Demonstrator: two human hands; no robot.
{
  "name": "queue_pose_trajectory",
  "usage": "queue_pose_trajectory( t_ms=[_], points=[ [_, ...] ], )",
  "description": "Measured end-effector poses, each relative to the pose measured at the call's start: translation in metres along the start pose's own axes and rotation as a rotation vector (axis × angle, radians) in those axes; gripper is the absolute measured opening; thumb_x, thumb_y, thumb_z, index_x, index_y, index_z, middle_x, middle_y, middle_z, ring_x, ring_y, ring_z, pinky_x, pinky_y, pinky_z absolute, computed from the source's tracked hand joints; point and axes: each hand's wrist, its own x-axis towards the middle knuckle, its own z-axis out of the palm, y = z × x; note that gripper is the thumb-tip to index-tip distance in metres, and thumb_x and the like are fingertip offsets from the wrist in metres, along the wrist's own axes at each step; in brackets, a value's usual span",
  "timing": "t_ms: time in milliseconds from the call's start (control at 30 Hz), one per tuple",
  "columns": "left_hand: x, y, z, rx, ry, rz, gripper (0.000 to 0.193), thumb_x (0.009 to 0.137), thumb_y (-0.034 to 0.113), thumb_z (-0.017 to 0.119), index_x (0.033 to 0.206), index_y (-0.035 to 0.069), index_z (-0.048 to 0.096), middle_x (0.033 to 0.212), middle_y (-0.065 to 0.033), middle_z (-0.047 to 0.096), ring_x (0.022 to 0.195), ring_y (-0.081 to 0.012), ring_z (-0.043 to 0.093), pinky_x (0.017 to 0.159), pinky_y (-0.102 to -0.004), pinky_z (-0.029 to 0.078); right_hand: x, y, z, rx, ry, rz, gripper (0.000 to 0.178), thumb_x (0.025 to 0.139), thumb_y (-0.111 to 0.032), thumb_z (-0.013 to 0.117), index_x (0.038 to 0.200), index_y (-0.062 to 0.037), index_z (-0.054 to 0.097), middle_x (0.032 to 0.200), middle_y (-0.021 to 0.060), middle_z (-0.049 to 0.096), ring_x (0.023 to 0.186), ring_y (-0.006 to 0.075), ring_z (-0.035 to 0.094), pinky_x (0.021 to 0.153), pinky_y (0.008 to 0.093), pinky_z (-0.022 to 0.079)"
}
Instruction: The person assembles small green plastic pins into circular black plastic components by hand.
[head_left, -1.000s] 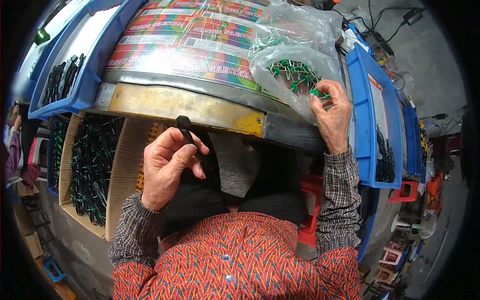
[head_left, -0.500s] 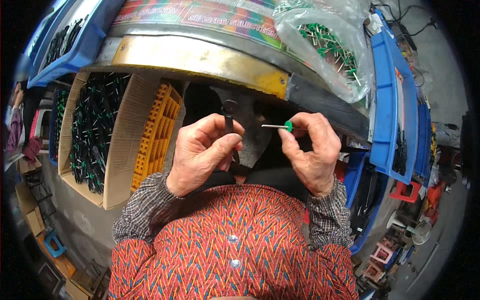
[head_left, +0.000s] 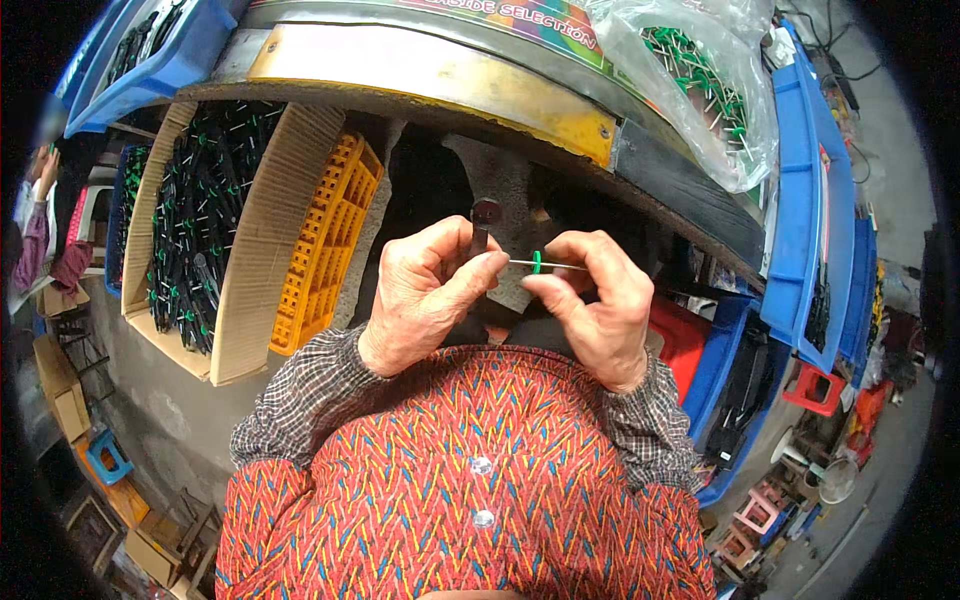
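Between the thumb and fingers of my left hand (head_left: 425, 295) is a slim black part with a round head (head_left: 486, 212); its lower length is hidden by my fingers. My right hand (head_left: 605, 305) pinches a thin metal pin with a green disc (head_left: 537, 262) around it. The pin lies level, and its left tip reaches my left thumb, beside the black part. Whether the tip has entered the part cannot be made out. Both hands are held above my lap, in front of the table edge.
A metal-edged table (head_left: 430, 75) runs ahead, bearing a clear bag (head_left: 745, 165) of green-headed pins. To the left stand a cardboard box (head_left: 275, 225) of black parts and a yellow crate (head_left: 325, 250). Blue bins (head_left: 795, 200) line the right; another person (head_left: 45, 190) is at far left.
My right hand has moved left with the pin, bringing its tip up against my left thumb. The gap between the hands has closed; the whole view has shifted slightly.
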Motion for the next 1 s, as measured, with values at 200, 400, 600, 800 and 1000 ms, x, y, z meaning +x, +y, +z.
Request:
queue_pose_trajectory(
  t_ms=[200, 400, 600, 800, 1000],
  points=[
    [-0.002, -0.005, 0.0, 0.005, 0.028, 0.015, 0.009, 0.092, 0.011, 0.06, 0.092, 0.002, 0.059, 0.07, 0.0, 0.059, 0.049, -0.0014, 0.047, 0.042, -0.016, 0.035, -0.006, 0.013, -0.007, 0.164, -0.078, 0.168, 0.017, 0.088, -0.013, 0.065, 0.082, 0.0023, 0.061, 0.068, 0.0059, 0.057, 0.062, 0.0128, 0.054, 0.056, 0.0265, 0.043],
    [-0.002, -0.004, 0.001, -0.013, 0.029, -0.026, 0.009, 0.092, 0.011, 0.06, 0.093, 0.002, 0.059, 0.07, 0.0002, 0.059, 0.049, -0.0015, 0.047, 0.042, -0.0159, 0.036, -0.008, 0.016, -0.005, 0.397, -0.099, 0.372, 0.017, 0.09, -0.014, 0.064, 0.082, 0.0006, 0.061, 0.068, -0.0033, 0.053, 0.063, 0.0035, 0.046, 0.055, 0.0215, 0.038],
    [-0.001, -0.006, 0.002, -0.012, 0.068, -0.066, 0.01, 0.089, 0.009, 0.064, 0.086, 0.0, 0.06, 0.065, 0.0044, 0.056, 0.054, 0.0021, 0.042, 0.045, -0.0162, 0.031, -0.006, 0.019, -0.005, 0.479, -0.108, 0.418, 0.013, 0.088, -0.012, 0.066, 0.082, -0.0014, 0.061, 0.07, -0.0055, 0.053, 0.063, 0.0013, 0.046, 0.055, 0.0187, 0.038],
    [-0.001, -0.007, 0.002, 0.015, 0.082, -0.051, 0.009, 0.089, 0.009, 0.064, 0.086, 0.001, 0.06, 0.064, 0.0053, 0.055, 0.053, 0.0022, 0.041, 0.045, -0.0166, 0.03, -0.006, 0.019, -0.005, 0.549, -0.121, 0.439, 0.008, 0.085, -0.007, 0.066, 0.084, -0.0019, 0.061, 0.074, -0.0052, 0.055, 0.066, 0.0012, 0.049, 0.058, 0.0179, 0.04],
    [-0.001, -0.011, 0.001, -0.048, 0.072, -0.065, 0.009, 0.089, 0.008, 0.064, 0.086, 0.001, 0.06, 0.064, 0.0055, 0.055, 0.053, 0.0021, 0.042, 0.044, -0.0164, 0.03, -0.006, 0.02, -0.004, 0.571, -0.114, 0.434, 0.007, 0.085, -0.005, 0.066, 0.087, -0.0016, 0.061, 0.076, -0.0043, 0.057, 0.066, 0.0018, 0.05, 0.059, 0.0183, 0.042]
  ],
)
